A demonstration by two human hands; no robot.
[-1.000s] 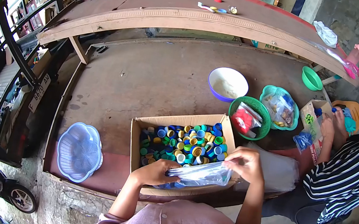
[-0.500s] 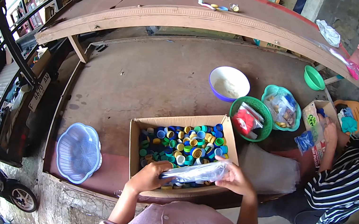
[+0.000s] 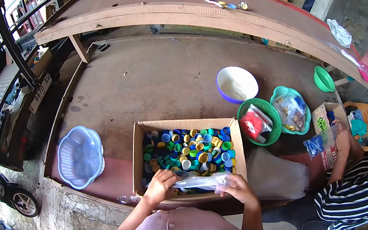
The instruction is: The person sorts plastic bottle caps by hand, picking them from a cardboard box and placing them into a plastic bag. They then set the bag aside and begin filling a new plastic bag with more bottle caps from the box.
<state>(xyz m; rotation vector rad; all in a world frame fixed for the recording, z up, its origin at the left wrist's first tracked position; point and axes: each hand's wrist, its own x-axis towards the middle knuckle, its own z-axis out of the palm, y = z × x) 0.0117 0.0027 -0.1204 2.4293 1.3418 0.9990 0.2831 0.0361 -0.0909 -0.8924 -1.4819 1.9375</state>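
A clear plastic bag point(image 3: 201, 182) is stretched sideways between my hands, over the near side of a cardboard box point(image 3: 136, 171). My left hand point(image 3: 162, 186) is closed on the bag's left end. At its right end, my right hand point(image 3: 238, 189) pinches the bunched plastic. Many bottle caps point(image 3: 187, 151) in blue, green, yellow and white fill the box below. What the bag holds, if anything, I cannot make out. A stack of flat clear plastic bags point(image 3: 276, 175) lies just right of the box.
A light-blue basket point(image 3: 80, 158) stands left. Behind the box are a white-and-purple bowl point(image 3: 237, 86), a green basket point(image 3: 272, 139) and a teal basket point(image 3: 309, 118) with bagged items. At right, a person in a striped shirt point(image 3: 359, 195) works at another box point(image 3: 329, 155).
My left hand has turned and shifted slightly down and left along the bag. The bag now looks narrower and more bunched. The co-worker's hand and blue bag have moved slightly.
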